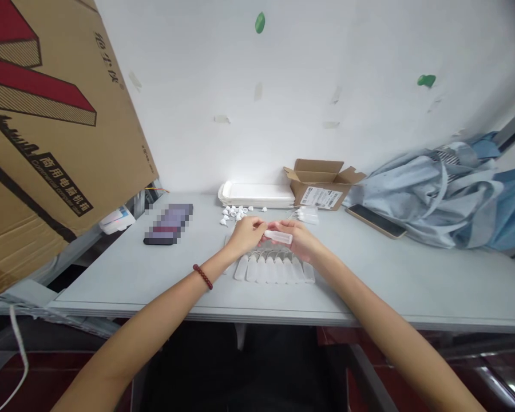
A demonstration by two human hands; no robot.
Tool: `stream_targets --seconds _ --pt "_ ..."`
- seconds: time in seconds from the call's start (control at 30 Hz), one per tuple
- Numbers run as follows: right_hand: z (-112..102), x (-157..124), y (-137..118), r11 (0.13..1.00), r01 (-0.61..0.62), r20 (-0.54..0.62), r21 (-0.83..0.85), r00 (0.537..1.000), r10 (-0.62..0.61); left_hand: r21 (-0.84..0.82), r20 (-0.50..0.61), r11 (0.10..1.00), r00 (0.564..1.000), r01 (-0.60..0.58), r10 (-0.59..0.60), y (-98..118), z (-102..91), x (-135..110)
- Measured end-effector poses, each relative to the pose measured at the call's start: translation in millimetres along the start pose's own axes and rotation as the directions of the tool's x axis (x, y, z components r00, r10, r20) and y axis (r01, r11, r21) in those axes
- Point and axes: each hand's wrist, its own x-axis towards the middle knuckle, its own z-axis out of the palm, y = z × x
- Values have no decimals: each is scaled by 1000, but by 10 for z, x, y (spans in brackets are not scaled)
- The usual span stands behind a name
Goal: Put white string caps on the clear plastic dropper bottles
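Note:
Above the table, my right hand (301, 241) is closed around a small translucent plastic squeeze bottle (280, 236), which lies nearly level with its narrow end to the left. My left hand (248, 233) pinches at that narrow end, its fingertips meeting the bottle's neck; whether a cap sits between them is too small to tell. A row of similar bottles (277, 270) lies side by side below my hands, white tops pointing away from me. Loose white caps (240, 212) are scattered just beyond my left hand. Several more bottles (308, 214) rest behind my right hand.
A white flat packet stack (257, 194) and an open cardboard box (321, 186) stand by the wall. Phones lie at left (169, 224) and right (375, 221). Blue-grey cloth bags (442, 194) fill the right back. A large carton (55, 131) leans at left.

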Motion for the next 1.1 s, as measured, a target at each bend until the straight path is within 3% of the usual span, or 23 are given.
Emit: stream_targets --seconds 0.17,0.37,0.57,0.8,0.93,1.1 --pt "-35 -2 -52 993 -57 -65 106 996 65 55 -17 998 1000 -17 18 0 -4 -4" --pt "-44 -13 -94 991 -80 -121 105 988 92 -49 34 997 998 54 -52 44 -68 22" --pt "-43 -11 -91 1000 17 -151 13 988 -15 -97 184 967 959 234 -214 159 -96 -26" --pt "51 30 -141 958 119 -177 -260 970 -169 -160 291 945 928 286 -231 223 -150 -11" --pt "83 126 -226 854 181 -132 -488 952 -277 -183 337 922 903 342 -268 258 -202 100" --pt "74 257 -301 538 273 -12 -797 884 -467 -179 395 911 875 372 -279 311 -282 220"
